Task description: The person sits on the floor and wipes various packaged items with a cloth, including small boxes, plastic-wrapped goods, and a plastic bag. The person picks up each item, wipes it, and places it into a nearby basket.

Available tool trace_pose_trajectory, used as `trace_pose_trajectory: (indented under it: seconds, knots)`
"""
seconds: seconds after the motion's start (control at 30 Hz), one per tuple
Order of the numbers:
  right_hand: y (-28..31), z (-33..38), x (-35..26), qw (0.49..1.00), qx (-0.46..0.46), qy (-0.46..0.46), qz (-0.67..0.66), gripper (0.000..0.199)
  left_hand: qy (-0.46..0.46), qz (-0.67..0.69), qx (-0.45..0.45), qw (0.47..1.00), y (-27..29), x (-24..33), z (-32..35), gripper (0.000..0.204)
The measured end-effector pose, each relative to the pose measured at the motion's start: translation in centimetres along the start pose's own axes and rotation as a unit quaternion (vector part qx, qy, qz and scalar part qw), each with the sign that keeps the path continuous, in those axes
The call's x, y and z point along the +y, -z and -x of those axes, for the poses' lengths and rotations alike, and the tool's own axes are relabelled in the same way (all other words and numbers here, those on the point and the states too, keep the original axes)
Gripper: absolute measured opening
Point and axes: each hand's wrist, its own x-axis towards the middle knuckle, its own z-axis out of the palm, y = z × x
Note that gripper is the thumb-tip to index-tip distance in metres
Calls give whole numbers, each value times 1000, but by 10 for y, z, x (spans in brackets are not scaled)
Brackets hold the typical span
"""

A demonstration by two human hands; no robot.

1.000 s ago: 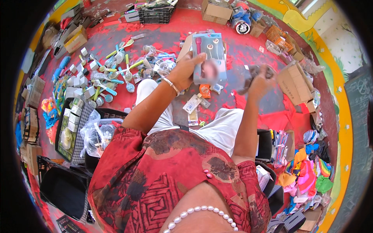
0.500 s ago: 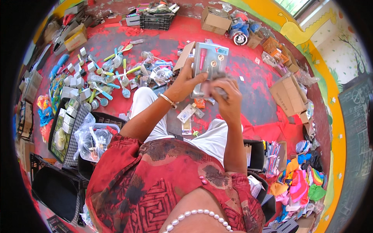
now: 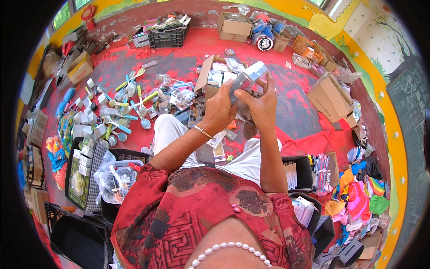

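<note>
Cluttered red floor, both hands gripping clear package

Single view, head-mounted fisheye camera, facing steeply down over the wearer's chest and lap. Both hands, left hand and right hand, sit near, slightly above frame centre. The red floor curves toward the rim; the corners are black.

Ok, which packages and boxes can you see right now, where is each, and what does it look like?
Clear blister pack: flat, silvery, held by left hand and right hand.
Open cardboard box: brown, on the floor beyond the hands.
Large cardboard box: brown, floor at right.
Black crate: far floor, top left.
Small white boxes: scattered, floor at left.
</note>
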Motion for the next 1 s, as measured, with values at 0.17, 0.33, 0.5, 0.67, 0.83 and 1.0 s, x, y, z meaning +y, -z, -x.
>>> trace_pose_trajectory:
  seconds: [0.17, 0.33, 0.5, 0.67, 0.83, 1.0]
  knots:
    - [18, -12, -2, 993, -33, -86, -75, 87, 18, 201, -128, 971, 25, -8, -3, 80]
    - [19, -8, 5, 985, -97, -78, -116, 87, 102, 402, -259, 872, 36, -16, -4, 104]
    - [26, -17, -2, 986, -99, -77, -108, 79, 69, 358, -221, 905, 32, -14, -6, 90]
    - [50, -37, -28, 972, 66, 66, -216, 48, 47, 252, -267, 929, 32, -22, -5, 102]
    - [43, -45, -11, 994, -20, 75, 76, 19, 94, 392, -289, 869, 27, -20, 6, 102]
    - [52, -67, 18, 989, 108, 15, 96, 10, 18, 348, -260, 900, 30, -26, 6, 101]
